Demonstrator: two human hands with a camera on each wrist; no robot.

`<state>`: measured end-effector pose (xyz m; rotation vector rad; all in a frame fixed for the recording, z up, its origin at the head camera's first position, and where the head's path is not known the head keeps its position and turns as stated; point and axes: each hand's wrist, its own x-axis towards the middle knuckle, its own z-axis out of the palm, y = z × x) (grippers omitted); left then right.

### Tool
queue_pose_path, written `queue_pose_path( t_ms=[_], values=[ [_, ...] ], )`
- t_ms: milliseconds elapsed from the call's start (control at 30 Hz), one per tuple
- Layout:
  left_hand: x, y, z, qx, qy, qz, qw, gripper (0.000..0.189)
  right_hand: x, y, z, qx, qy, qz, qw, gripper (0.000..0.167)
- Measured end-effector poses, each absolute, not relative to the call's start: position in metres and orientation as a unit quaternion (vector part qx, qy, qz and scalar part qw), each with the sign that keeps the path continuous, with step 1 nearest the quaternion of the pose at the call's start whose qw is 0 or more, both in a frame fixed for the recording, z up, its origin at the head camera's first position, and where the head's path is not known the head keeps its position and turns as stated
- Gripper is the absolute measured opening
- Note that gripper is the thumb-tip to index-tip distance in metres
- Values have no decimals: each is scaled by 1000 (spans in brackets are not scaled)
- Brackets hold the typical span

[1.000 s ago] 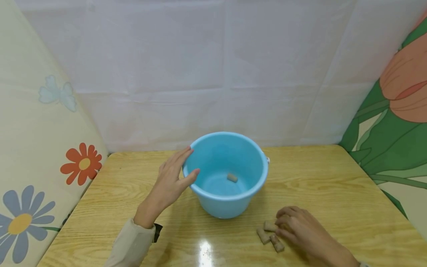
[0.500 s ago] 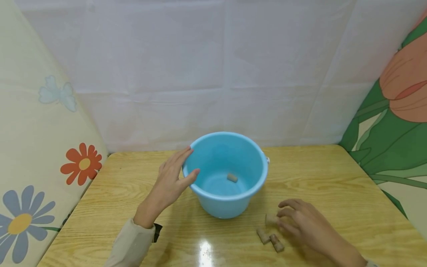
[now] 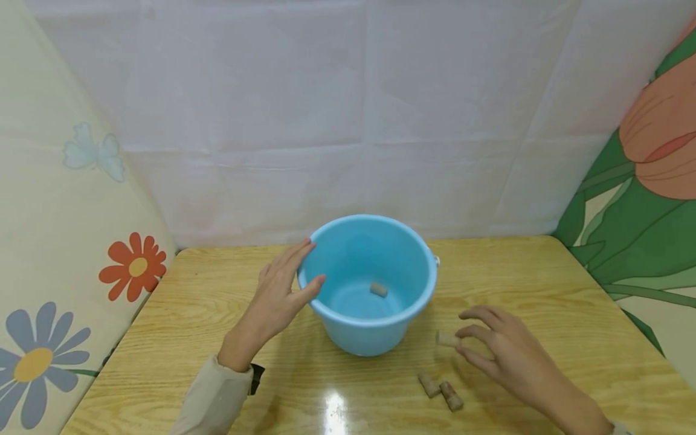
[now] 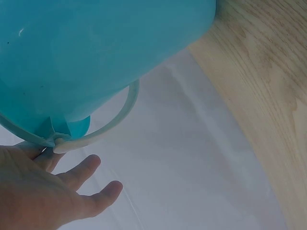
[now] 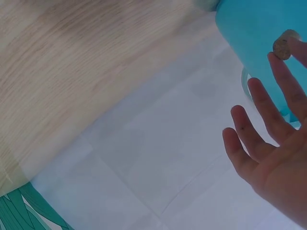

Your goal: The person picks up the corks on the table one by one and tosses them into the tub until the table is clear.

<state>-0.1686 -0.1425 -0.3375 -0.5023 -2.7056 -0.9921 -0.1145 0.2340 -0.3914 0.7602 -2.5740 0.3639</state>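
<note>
Loosely spread left hand (image 3: pixel 280 287) against blue bucket (image 3: pixel 365 338), right hand (image 3: pixel 511 350) with pinched cork (image 3: pixel 447 339), second cork (image 3: pixel 378 290) on bucket floor.

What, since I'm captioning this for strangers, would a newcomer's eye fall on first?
Probably the blue bucket on the table, with the left hand holding it and a cork inside. Next, perhaps, the right hand, to the bucket's right, pinching another cork. Then the huge printed flower at the head view's right edge.

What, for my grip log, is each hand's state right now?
Left hand: open, touching the blue bucket at its rim.
Right hand: holding a cork, pinched between thumb and finger.
</note>
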Motion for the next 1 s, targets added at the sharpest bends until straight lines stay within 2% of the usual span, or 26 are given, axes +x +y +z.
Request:
queue_pose_path(
  t_ms=[167, 267, 400, 467, 800, 1000],
  values=[
    [-169, -142, -337, -172, -919, -337, 110, 66, -115, 235, -387, 274, -922, 141, 235, 25],
    [-169, -142, -337, -172, -919, -337, 110, 66, -115, 236, -384, 280, -913, 152, 254, 17],
    [-169, -142, -337, -172, -919, -336, 110, 66, -117, 236, -379, 295, -898, 167, 281, 53],
    [-168, -142, -336, -172, -920, -336, 110, 66, -117, 235, -377, 298, -893, 173, 290, 62],
    [-168, -142, -337, -172, -919, -337, 110, 66, -118, 236, -367, 317, -860, 176, 358, 54],
    [-168, -142, -337, -171, -919, -338, 110, 66, -119, 235, -358, 325, -851, 182, 371, 52]
  ],
)
